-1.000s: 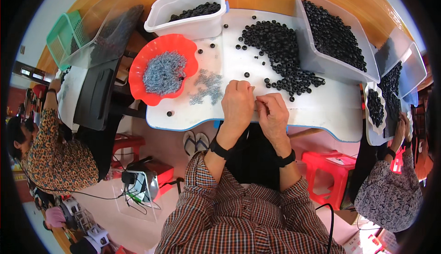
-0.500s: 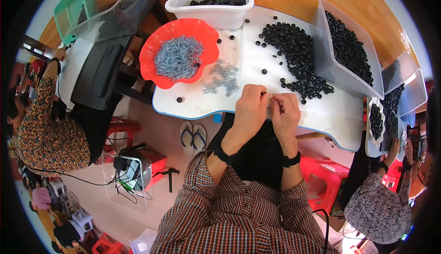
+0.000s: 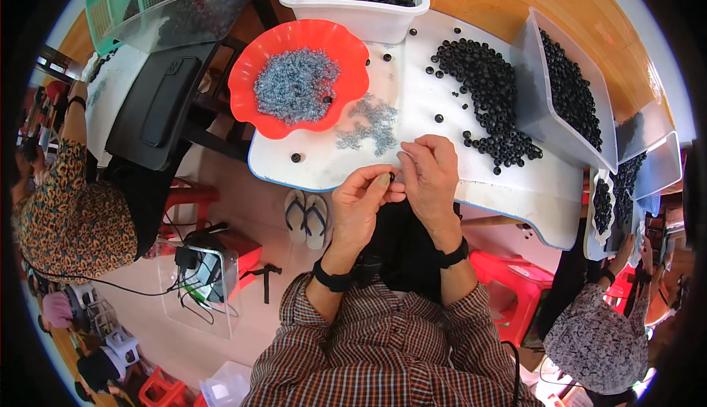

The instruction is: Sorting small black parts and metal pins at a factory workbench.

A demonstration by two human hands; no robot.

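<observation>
My left hand [image 3: 359,207] pinches a small black ring-shaped piece [image 3: 391,177] between thumb and fingertips, over the near edge of the white table [image 3: 309,177]. Close beside it, my right hand [image 3: 433,182] has thumb and forefinger pressed together; what they hold, if anything, is too small to make out. Beyond my left hand lies a scatter of tiny clear grey pieces [image 3: 374,124]. More of these pieces [image 3: 298,83] fill a red scalloped bowl [image 3: 245,65]. A heap of black round pieces [image 3: 490,90] spreads across the table beyond my right hand.
A white tub [image 3: 353,23] holding black pieces stands at the back. On the right is a translucent bin [image 3: 530,105] full of them. A single black piece [image 3: 296,157] lies by the left edge. People sit working at both sides; a red stool [image 3: 515,282] stands below.
My hands have come apart slightly, the left moving down and left and turning. The black piece now shows in its fingertips. The whole view has shifted a little.
</observation>
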